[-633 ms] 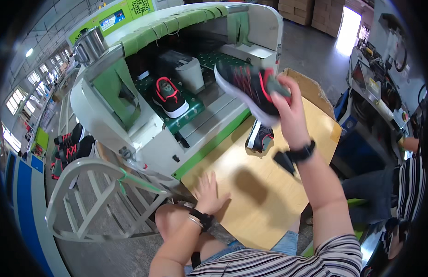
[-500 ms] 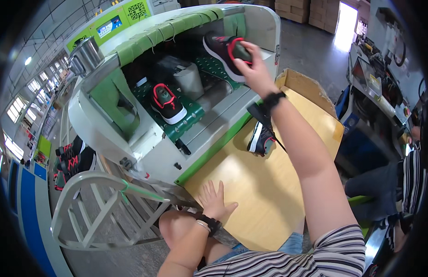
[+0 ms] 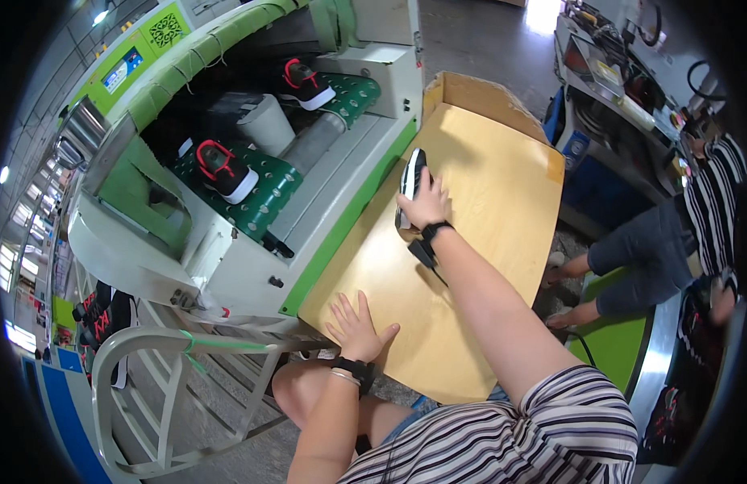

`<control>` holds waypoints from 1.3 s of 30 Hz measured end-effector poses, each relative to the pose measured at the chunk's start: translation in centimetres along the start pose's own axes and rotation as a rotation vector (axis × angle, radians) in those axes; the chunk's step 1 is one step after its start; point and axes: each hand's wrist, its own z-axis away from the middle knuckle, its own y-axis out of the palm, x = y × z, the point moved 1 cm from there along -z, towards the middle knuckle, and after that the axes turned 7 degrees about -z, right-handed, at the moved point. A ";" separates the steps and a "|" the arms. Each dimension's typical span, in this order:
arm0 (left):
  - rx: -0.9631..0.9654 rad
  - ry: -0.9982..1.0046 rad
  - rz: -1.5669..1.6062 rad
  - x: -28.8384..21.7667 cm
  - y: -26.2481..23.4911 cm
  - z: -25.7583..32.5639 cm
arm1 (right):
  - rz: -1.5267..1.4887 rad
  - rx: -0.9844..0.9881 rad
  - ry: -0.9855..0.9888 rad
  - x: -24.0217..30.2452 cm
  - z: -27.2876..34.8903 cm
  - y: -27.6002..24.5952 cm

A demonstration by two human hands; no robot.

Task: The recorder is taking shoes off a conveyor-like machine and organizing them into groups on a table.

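My right hand lies across a dark sneaker with a white sole, its thumb on one side and fingers on the other. That sneaker rests on its side on the light wooden board, and the hand hides part of it. Palm down near the board's left edge, my left hand has its fingers spread and holds nothing. Two black sneakers with red collars, a nearer one and a farther one, sit on the perforated green supports in the machine opening.
The white machine housing has a green fabric curtain above its opening. A metal pot stands on it. Beside my left arm is a metal rail frame. Cardboard edges the board. A co-worker is at the right.
My right hand has let go of a sneaker on the machine's far support and come back to the sneaker on the board. My left hand stays flat. The view has shifted.
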 end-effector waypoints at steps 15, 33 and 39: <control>-0.174 0.108 0.319 3.1 1.5 -0.2 | -0.430 0.310 -0.486 -3.4 21.7 -1.5; -0.243 0.120 -0.006 0.4 1.2 1.4 | -0.399 0.313 -0.557 -4.3 21.1 -2.2; -0.286 0.151 0.061 1.1 2.2 0.9 | -0.502 0.302 -0.547 -3.9 21.2 -2.0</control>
